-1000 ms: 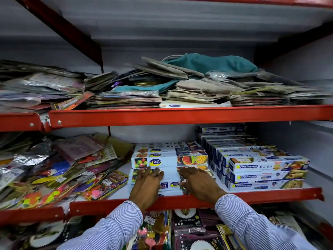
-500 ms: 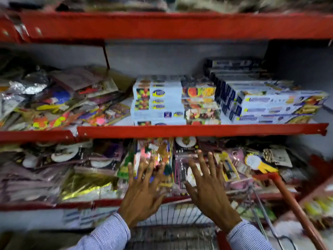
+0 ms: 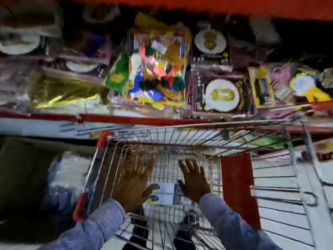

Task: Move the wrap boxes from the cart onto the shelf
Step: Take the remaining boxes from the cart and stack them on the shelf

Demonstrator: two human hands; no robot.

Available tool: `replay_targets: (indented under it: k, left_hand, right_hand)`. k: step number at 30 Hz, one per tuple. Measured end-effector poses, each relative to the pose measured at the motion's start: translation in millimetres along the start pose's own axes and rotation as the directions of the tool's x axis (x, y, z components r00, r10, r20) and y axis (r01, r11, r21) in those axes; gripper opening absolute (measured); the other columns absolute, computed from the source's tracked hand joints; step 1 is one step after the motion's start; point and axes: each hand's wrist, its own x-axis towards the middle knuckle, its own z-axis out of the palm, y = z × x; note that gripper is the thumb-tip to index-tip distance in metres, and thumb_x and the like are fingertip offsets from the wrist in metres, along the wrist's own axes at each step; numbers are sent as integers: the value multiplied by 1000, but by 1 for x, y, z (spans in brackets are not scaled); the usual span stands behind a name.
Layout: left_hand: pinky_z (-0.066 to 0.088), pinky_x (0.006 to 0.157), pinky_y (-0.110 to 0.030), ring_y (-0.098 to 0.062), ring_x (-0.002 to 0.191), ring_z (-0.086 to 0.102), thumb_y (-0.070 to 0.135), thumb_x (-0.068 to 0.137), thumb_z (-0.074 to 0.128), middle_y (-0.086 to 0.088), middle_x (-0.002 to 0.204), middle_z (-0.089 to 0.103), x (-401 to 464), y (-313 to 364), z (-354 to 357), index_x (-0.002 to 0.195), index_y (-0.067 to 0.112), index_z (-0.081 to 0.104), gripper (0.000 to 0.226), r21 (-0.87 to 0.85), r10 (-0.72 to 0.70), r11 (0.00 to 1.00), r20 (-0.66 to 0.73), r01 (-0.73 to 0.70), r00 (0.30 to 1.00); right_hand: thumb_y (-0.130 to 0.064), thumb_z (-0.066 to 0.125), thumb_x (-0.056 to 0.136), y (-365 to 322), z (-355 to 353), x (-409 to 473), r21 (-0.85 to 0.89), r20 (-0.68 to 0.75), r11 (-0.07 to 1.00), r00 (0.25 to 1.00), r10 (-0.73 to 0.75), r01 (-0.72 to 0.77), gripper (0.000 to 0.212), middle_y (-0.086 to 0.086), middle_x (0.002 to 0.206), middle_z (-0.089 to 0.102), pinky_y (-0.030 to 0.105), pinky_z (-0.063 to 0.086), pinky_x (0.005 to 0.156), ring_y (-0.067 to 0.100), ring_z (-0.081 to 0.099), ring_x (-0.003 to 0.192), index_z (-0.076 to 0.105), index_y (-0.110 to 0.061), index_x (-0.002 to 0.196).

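The view is blurred and points down into a wire shopping cart (image 3: pixel 189 136) with red corner trims. White wrap boxes (image 3: pixel 164 193) with blue oval logos lie at the bottom of the cart basket. My left hand (image 3: pixel 133 181) hovers over the cart with fingers spread, just left of the boxes. To their right, my right hand (image 3: pixel 195 179) is also spread flat. Neither hand holds anything. The shelf with the stacked wrap boxes is out of view above.
A red-edged lower shelf (image 3: pixel 144 119) packed with party packets (image 3: pixel 156 67) and paper plates (image 3: pixel 222 95) runs just beyond the cart. A red panel (image 3: pixel 237 179) stands in the cart at right. Plastic-wrapped goods (image 3: pixel 66 170) lie on the floor at left.
My hands left the wrap boxes on the shelf and dropped down into the cart. The view swung from the middle shelf to the cart below.
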Motion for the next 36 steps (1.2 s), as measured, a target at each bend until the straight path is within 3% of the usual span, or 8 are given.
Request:
replay_targets:
  k: [5,10,13,17,20,23,28,36]
  left_hand:
    - [26,103,-78,-57,144,11,56,83,60,-28,161,13,1,-16,68,156,17,19,92,-9,49,999,121,-48,991]
    - [31,101,-79,-55,141,25,53,84,66,-29,160,16,3,-20,97,155,15,22,92,-11,114,993,165,-114,980]
    - [36,100,-72,-52,144,22,50,88,61,-26,161,17,6,-16,104,153,15,29,80,27,173,983,180,-181,968]
    - [42,100,-66,-44,130,47,37,84,68,-21,143,51,10,-7,109,132,11,55,56,42,338,933,227,-356,913]
    - [55,80,-49,-36,98,64,31,74,75,-14,110,68,13,2,121,113,11,66,45,63,487,852,272,-520,830]
    - [60,70,-43,-36,88,69,25,66,84,-17,101,71,21,11,133,110,3,69,52,11,425,885,389,-466,817]
    - [49,91,-51,-42,116,55,4,92,56,-23,131,56,36,25,167,142,-3,35,55,-24,214,969,568,-244,795]
    - [48,90,-46,-43,112,60,5,85,64,-22,122,63,32,20,113,131,1,53,47,-152,208,976,459,-154,864]
  right_hand:
    - [-36,46,100,8,66,45,-89,255,990,963,-82,108,73,5,166,7,47,11,122,28,7,152,1,-23,156]
    - [-36,51,99,11,93,70,-142,368,979,926,-84,146,72,10,163,20,48,28,117,32,26,146,9,-21,156]
    - [-31,53,98,20,91,84,-151,405,974,909,-95,169,57,18,152,41,51,42,107,38,43,135,34,-15,150]
    - [-36,57,93,36,100,106,-128,379,978,919,-108,167,51,14,133,61,49,53,94,35,61,116,46,-19,140]
    - [-28,62,89,21,67,97,-112,349,976,927,-136,185,55,13,125,63,42,52,83,35,64,108,42,-12,138]
    - [-26,65,87,29,59,94,-87,245,983,960,-137,163,50,15,118,65,41,52,80,37,66,102,46,-9,130]
    - [-32,63,89,42,49,83,-59,102,974,972,-211,218,50,15,122,65,42,53,86,37,64,106,49,-10,131]
    - [-39,62,88,22,-18,48,-88,-20,947,950,-311,308,52,12,120,64,37,48,85,32,62,107,47,-13,131]
